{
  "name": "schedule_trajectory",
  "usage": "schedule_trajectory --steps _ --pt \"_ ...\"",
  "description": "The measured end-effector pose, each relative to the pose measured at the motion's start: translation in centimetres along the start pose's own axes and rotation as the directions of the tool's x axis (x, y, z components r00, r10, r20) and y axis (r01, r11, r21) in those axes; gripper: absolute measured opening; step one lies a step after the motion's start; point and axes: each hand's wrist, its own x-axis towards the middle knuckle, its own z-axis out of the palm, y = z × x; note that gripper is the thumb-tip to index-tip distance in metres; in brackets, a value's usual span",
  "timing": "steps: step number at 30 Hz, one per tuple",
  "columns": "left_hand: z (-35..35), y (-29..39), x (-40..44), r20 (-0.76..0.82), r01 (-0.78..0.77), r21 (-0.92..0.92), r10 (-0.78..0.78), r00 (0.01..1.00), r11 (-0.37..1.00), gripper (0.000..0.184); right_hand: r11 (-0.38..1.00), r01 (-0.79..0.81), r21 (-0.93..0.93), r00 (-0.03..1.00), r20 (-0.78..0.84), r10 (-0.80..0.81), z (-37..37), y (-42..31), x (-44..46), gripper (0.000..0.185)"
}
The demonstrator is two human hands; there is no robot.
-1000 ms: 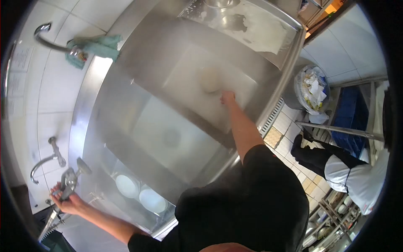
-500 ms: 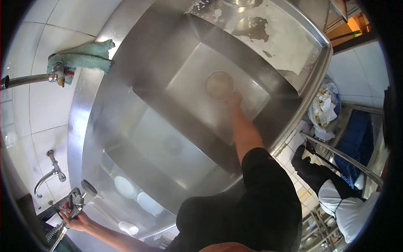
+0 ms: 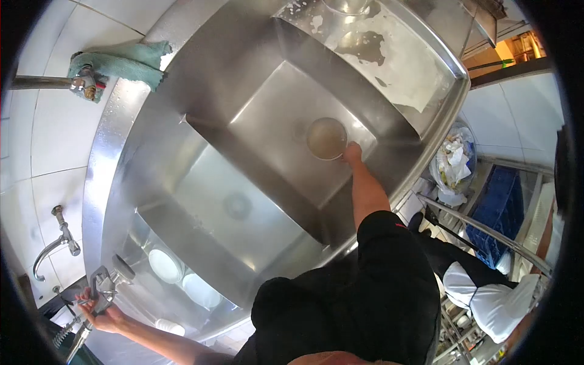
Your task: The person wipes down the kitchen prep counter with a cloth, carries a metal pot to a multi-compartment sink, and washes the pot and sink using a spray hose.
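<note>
My right hand [image 3: 351, 152] grips the near-right edge of a round metal container [image 3: 326, 139] with brownish contents. The container is over the floor of a deep steel sink basin [image 3: 274, 121]; whether it touches the bottom I cannot tell. At lower left, my left hand [image 3: 102, 313] is closed around the handle of a pre-rinse spray gun [image 3: 104, 286]. The round head of the spray gun points toward the sinks. No jet of water shows from it.
The middle basin [image 3: 237, 207] appears to hold water. Round white dishes [image 3: 165, 266] lie in the nearest basin. A wall tap [image 3: 59, 240] and a green cloth [image 3: 125, 64] are at left. At right are a waste bag [image 3: 453, 159], a metal rail and another person [image 3: 480, 292].
The steam over the sinks has thinned. My right hand and the round container have shifted slightly right and toward me. My left hand still grips the spray gun; the camera view has turned a little.
</note>
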Motion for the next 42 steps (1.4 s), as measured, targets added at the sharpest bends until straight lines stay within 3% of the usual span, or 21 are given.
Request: schedule_trajectory --steps 3,5,6,7,9,12,13,15,17,18,19,21,24,26,28,32,36,39,42 --pt "-4.3 1.0 3.0 0.143 0.099 -0.066 -0.089 0.986 0.993 0.026 0.936 -0.268 0.230 0.962 0.107 0.249 -2.5 -3.2 -5.8 0.023" --pt "-2.2 0.7 1.5 0.059 0.050 -0.017 -0.049 0.997 0.999 0.026 0.995 0.005 0.100 0.994 -0.106 0.006 -0.3 0.2 -2.4 0.021" --pt "-1.4 0.6 1.0 0.018 0.027 0.007 -0.027 0.999 1.000 0.026 0.996 0.083 0.016 0.989 -0.121 -0.081 -0.6 -0.1 -1.6 0.021" --pt "-2.2 0.7 1.7 0.095 0.060 -0.031 -0.057 0.994 0.998 0.026 0.985 0.159 -0.071 0.977 -0.135 -0.167 -0.9 -0.5 -1.0 0.020" --pt "-4.8 1.0 3.6 0.247 0.132 -0.102 -0.103 0.964 0.986 0.027 0.958 0.208 -0.199 0.975 -0.038 -0.219 -3.8 -5.1 -1.7 0.019" --pt "-3.0 0.5 2.0 0.173 0.098 -0.074 -0.084 0.981 0.992 0.027 0.939 0.226 -0.260 0.970 -0.034 -0.243 -3.8 -7.8 -0.5 0.016" --pt "-0.9 0.2 0.4 0.083 0.049 -0.043 -0.045 0.996 0.998 0.025 0.949 0.214 -0.230 0.972 -0.047 -0.230 -3.6 -7.8 -0.2 0.014" --pt "-1.8 0.3 0.9 0.123 0.082 -0.091 -0.071 0.990 0.992 0.024 0.968 0.187 -0.168 0.977 -0.067 -0.200 -3.2 -7.9 -0.3 0.012" --pt "-2.8 0.7 1.5 0.258 0.183 -0.178 -0.133 0.957 0.967 0.023 0.880 0.372 -0.297 0.883 -0.180 -0.434 -2.9 -6.1 -1.4 0.009" --pt "-3.1 0.7 1.6 0.239 0.162 -0.152 -0.123 0.963 0.975 0.023 0.815 0.447 -0.368 0.811 -0.218 -0.543 -2.9 -5.7 -2.3 0.009" --pt "-3.3 0.8 1.7 0.218 0.142 -0.123 -0.113 0.969 0.982 0.023 0.921 0.355 -0.159 0.896 -0.225 -0.384 -2.1 -4.8 -1.7 0.008" --pt "-3.6 0.9 1.7 0.213 0.108 -0.074 -0.090 0.973 0.991 0.024 0.975 0.132 0.177 0.986 -0.127 -0.111 0.0 -1.9 0.6 0.009" --pt "-4.1 1.4 1.8 0.232 0.110 -0.009 -0.105 0.967 0.994 0.025 0.930 -0.100 0.355 0.994 0.070 0.080 -3.2 -5.6 -4.1 0.010" --pt "-5.1 1.6 2.5 0.344 0.158 -0.022 -0.141 0.928 0.987 0.026 0.977 0.078 0.198 0.997 0.013 -0.082 -0.8 -1.5 0.5 0.009" --pt "-4.1 1.3 1.6 0.459 0.222 -0.073 -0.165 0.873 0.972 0.026 0.980 0.154 0.125 0.988 0.012 -0.156 -0.4 -0.8 2.3 0.008" --pt "-4.6 1.4 2.2 0.369 0.149 -0.041 -0.124 0.921 0.988 0.027 0.990 0.097 0.099 0.989 0.102 -0.107 -4.7 -9.7 -1.8 0.010" --pt "-4.9 1.2 2.1 0.333 0.152 -0.086 -0.115 0.936 0.985 0.030 0.991 0.113 -0.073 0.986 0.133 -0.103 -8.3 -17.5 -6.9 0.011" --pt "-4.7 0.9 1.8 0.329 0.142 -0.107 -0.100 0.939 0.984 0.034 0.797 0.432 -0.423 0.876 -0.014 -0.483 -7.6 -17.0 -6.6 0.015" --pt "-5.6 0.8 2.1 0.437 0.246 -0.165 -0.153 0.886 0.955 0.034 0.697 0.296 -0.653 0.898 -0.059 -0.437 -7.8 -17.0 -7.5 0.019"
